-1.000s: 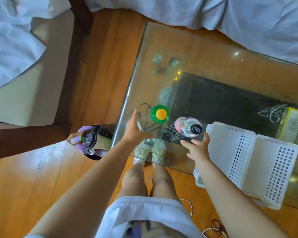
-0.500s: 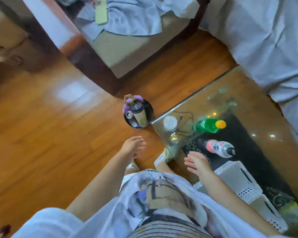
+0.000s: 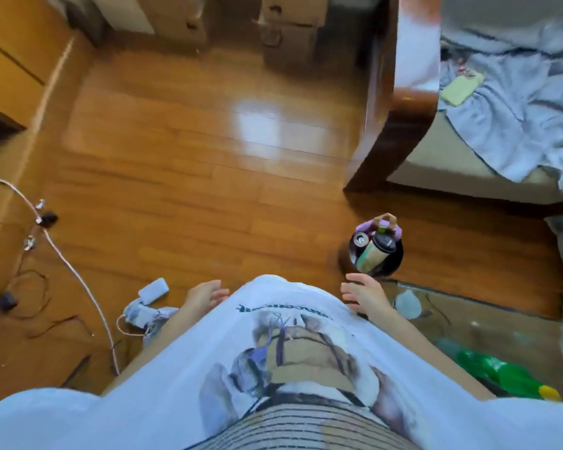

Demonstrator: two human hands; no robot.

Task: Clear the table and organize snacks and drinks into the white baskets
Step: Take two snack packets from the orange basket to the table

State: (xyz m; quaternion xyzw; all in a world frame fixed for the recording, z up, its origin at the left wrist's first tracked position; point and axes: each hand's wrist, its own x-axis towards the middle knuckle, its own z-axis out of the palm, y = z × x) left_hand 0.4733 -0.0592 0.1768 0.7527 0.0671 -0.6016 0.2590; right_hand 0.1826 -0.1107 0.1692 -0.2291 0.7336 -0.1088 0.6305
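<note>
Both empty — left hand (image 3: 205,295), right hand (image 3: 363,295) apparently above glass table (image 3: 501,323).

A small black bin (image 3: 393,266) stands on the wooden floor (image 3: 182,177) just beyond the right fingers (image 3: 355,289), holding a paper cup (image 3: 376,253), a can (image 3: 360,239) and a purple bag (image 3: 379,226). Left of the left fingers (image 3: 220,293) lie a pale power bank (image 3: 153,290) and a white cable (image 3: 69,264). Far beyond the right fingers, a rumpled blue sheet (image 3: 517,102) carrying a green phone (image 3: 462,87) covers a bed, with cardboard boxes (image 3: 290,30) farther off.
</note>
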